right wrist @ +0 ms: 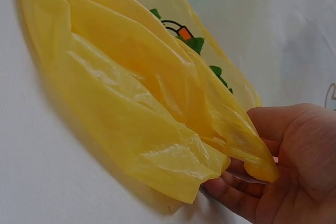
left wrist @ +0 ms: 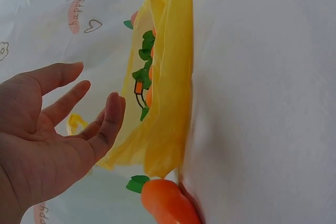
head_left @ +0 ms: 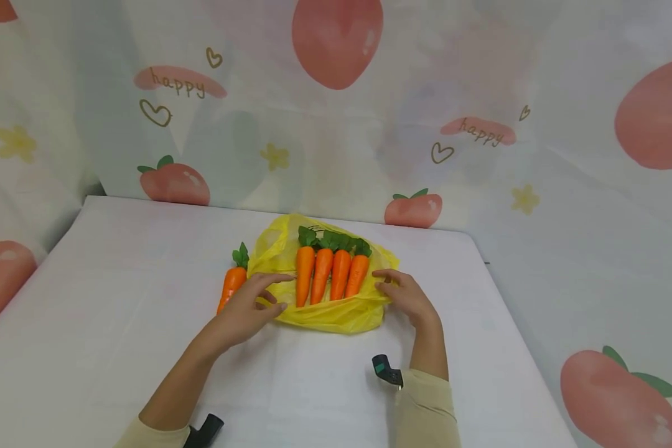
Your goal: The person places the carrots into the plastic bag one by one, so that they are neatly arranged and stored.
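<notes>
A yellow plastic bag [head_left: 330, 318] lies on the table with its mouth spread wide. Several orange carrots [head_left: 323, 274] with green leafy tops lie side by side in it, leaves toward the far side. My left hand [head_left: 252, 308] hovers at the bag's left side, fingers apart and loosely bent; in the left wrist view the left hand [left wrist: 58, 129] holds nothing. One more carrot [head_left: 232, 287] lies left of the bag, partly hidden behind that hand. My right hand [head_left: 406, 295] grips the bag's right edge; in the right wrist view its fingers [right wrist: 236, 195] curl round the bag's corner.
The white table [head_left: 117, 280] reaches back to a printed curtain [head_left: 336, 149] with fruit, hearts and lettering. A black wrist device [head_left: 387, 371] sits by the right sleeve, and a similar black device [head_left: 204, 430] by the left one.
</notes>
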Motion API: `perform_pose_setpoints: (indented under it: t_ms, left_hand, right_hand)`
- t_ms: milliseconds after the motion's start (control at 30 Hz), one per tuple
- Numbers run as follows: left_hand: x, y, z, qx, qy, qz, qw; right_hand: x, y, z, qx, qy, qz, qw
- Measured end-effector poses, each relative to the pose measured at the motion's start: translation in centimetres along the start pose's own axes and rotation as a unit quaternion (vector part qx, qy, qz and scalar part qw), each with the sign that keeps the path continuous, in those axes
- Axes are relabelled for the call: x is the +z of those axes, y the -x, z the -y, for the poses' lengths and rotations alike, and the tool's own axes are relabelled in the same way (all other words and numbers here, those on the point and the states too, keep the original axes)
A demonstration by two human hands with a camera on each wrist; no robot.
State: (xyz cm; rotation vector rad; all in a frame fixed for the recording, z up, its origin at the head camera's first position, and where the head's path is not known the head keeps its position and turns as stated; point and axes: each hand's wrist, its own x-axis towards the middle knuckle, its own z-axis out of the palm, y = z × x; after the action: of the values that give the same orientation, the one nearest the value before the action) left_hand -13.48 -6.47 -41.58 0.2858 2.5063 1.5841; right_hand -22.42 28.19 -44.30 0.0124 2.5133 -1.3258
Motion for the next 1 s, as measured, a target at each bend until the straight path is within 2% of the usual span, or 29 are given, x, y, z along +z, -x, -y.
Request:
perform_pose_setpoints:
  t_ms: [367,633,800,1000]
  left_hand:
    - [-1.8,1.6,1.2,0.022,0.006,-0.032,0.9992]
    - [-3.2,3.0,2.7,-0.018,-0.007,-0.058,0.9982]
    - [-4.3,3.5,3.5,-0.049,-0.015,-0.073,0.9960]
    - [-5.4,3.9,4.3,-0.068,-0.021,-0.081,0.9942]
  right_hand:
    - [-0.1,0.0,-0.3,-0.002,0.001,-0.001,1.000]
    - [0.0,-0.1,-0.3,-0.001,0.004,0.000,1.000]
    - [-0.2,-0.2,-0.3,-0.001,0.003,-0.003,1.000]
    - [-0.2,-0.2,-0.3,-0.005,0.000,-0.002,1.000]
